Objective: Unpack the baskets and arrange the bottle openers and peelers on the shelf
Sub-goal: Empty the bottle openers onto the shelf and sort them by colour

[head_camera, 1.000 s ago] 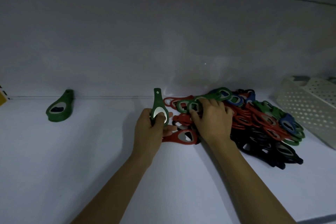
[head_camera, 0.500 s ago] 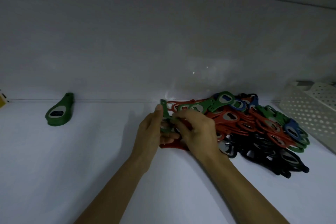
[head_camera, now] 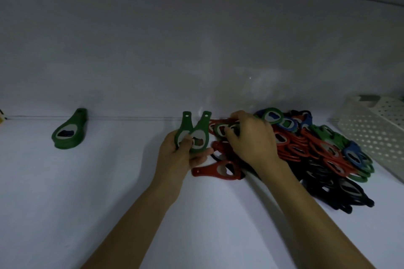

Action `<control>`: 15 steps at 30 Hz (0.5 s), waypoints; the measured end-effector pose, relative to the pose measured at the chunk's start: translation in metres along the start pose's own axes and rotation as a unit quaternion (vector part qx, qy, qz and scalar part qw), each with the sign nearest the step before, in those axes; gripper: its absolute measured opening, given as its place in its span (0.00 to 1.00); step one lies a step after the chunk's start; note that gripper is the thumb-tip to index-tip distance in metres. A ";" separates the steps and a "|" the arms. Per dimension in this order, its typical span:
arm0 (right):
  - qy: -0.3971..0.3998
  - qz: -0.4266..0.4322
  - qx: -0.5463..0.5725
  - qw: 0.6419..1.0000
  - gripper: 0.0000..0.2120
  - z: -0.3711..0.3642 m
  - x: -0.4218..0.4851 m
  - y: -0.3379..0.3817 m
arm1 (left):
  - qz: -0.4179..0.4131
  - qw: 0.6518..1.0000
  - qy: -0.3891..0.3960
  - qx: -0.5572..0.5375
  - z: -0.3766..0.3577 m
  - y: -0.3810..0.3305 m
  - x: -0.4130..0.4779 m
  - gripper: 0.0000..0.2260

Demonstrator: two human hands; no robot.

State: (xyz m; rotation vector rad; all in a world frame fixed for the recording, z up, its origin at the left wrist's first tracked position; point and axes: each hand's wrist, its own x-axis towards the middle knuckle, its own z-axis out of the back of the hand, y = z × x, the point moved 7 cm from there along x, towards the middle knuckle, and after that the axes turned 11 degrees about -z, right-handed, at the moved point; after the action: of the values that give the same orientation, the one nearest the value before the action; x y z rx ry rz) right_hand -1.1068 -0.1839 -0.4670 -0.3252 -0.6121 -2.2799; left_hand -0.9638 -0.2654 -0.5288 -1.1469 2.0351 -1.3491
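Left hand: grips two green openers by their wide ends, thumb pressed across them, and their narrow handles fan apart toward the back wall.
Right hand: fingers and thumb are curled round a loose green opener at the left edge of the pile, just right of the left hand.
Pile of openers: a tangled heap of red, green, blue and black openers on the white shelf, right of centre, reaching from the back wall toward the near edge.
Red opener: lies flat at the pile's near-left corner, just beside the left hand's fingers.
Green stack: a neat stack of green openers far left, against the back wall, well apart from both hands.
Basket: white and perforated, far right, near the pile.
In the way: red openers lie tangled under and around the right hand's fingers.
Arms: both forearms reach in from the near edge, converging at the pile's left side; the right wrist crosses over black openers.
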 end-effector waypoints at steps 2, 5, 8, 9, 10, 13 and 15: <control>0.043 -0.030 -0.125 0.991 0.14 -0.011 0.008 -0.006 | 0.002 1.000 -0.002 -0.006 0.001 0.000 0.000 0.09; 0.020 -0.033 -0.154 0.987 0.10 -0.017 0.003 -0.003 | 0.007 1.000 -0.009 -0.023 0.004 0.000 0.002 0.09; -0.039 0.003 -0.126 0.991 0.05 -0.010 -0.003 0.008 | 0.018 0.999 -0.020 -0.044 0.005 0.003 0.003 0.08; -0.075 0.013 -0.107 0.991 0.04 -0.001 -0.005 0.010 | 0.023 0.998 -0.022 -0.051 0.005 0.004 0.003 0.08; -0.118 0.023 -0.083 0.989 0.04 0.009 -0.007 0.012 | 0.027 0.998 -0.022 -0.057 0.005 0.004 0.003 0.08; -0.263 0.097 0.031 0.959 0.07 0.038 -0.020 0.020 | 0.029 0.998 -0.012 -0.062 0.003 0.005 0.004 0.07; -0.302 0.169 0.079 0.935 0.08 0.043 -0.034 0.038 | 0.026 0.999 0.001 -0.032 0.003 0.007 0.005 0.07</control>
State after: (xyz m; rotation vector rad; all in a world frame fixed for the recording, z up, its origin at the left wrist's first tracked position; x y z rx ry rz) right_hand -1.0543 -0.1642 -0.4310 -0.9901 -0.9551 -1.7700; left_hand -0.9672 -0.2693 -0.5359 -1.1117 2.1100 -1.2687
